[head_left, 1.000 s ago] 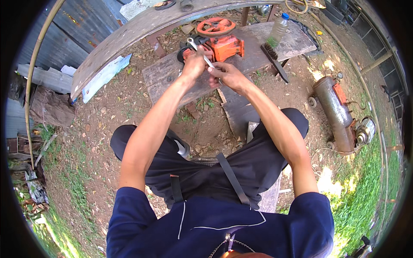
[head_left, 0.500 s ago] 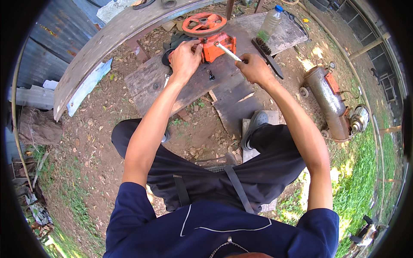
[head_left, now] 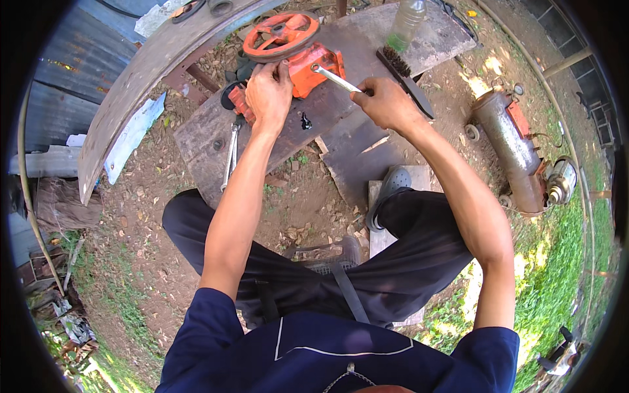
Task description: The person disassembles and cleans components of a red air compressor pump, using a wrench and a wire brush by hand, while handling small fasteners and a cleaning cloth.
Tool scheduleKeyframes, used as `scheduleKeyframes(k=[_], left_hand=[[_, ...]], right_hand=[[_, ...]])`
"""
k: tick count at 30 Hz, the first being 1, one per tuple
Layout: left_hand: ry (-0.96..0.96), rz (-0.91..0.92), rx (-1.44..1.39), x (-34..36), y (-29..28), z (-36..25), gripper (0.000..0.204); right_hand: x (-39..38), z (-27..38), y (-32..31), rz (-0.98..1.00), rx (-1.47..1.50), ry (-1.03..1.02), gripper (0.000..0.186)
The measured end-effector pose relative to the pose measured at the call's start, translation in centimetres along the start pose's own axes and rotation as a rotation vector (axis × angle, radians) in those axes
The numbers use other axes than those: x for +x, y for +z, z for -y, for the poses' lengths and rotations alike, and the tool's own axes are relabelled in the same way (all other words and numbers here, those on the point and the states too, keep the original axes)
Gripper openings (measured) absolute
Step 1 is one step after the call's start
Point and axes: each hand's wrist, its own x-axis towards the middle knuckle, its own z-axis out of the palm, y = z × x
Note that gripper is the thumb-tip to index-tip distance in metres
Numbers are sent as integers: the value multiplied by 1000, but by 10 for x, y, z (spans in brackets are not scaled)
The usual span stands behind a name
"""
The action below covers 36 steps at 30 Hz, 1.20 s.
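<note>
Nearest the body, loose spanners (head_left: 233, 147) lie on the near end of the plank bench (head_left: 360, 49). Beyond them, the right hand (head_left: 386, 103) is closed round the shank of a ring-ended spanner (head_left: 341, 80), thumb along the top. Its ring end stands against the front of the orange machine casting (head_left: 306, 77) on the bench; whether it sits on a bolt head cannot be told. The left hand (head_left: 270, 95) has its fingers bent at the casting, just below the spoked pulley wheel (head_left: 282, 34); whether they grip or merely rest is hidden.

To turn cleanly, the ring should probably go on square and full depth, with the left hand bracing the casting, fingers clear of the wheel, and the pull smooth.

Farther off are a bristle brush (head_left: 406, 82), a plastic bottle (head_left: 407, 26) and a rusty air tank (head_left: 506, 150). No brand, label or writing is legible on any of them.
</note>
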Motion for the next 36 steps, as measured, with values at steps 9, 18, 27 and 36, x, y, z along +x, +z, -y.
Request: scheduleKeyframes(k=[9,18,27,36], left_hand=[[-112,-73,76,-3,7,-8,29],[-204,-60,-157,-10,11,-4,33],[-277,-190,-206,-7,24,-8,27],[-138,-148,-178,-7,21,0,26]], right_hand=[[0,-4,-5,-60,-18,-111,32],[0,-1,-2,-39,-48,-125,36],[2,-2,1,-51,-11,-155,33],[2,-4,3,-22,-9,-156,32]])
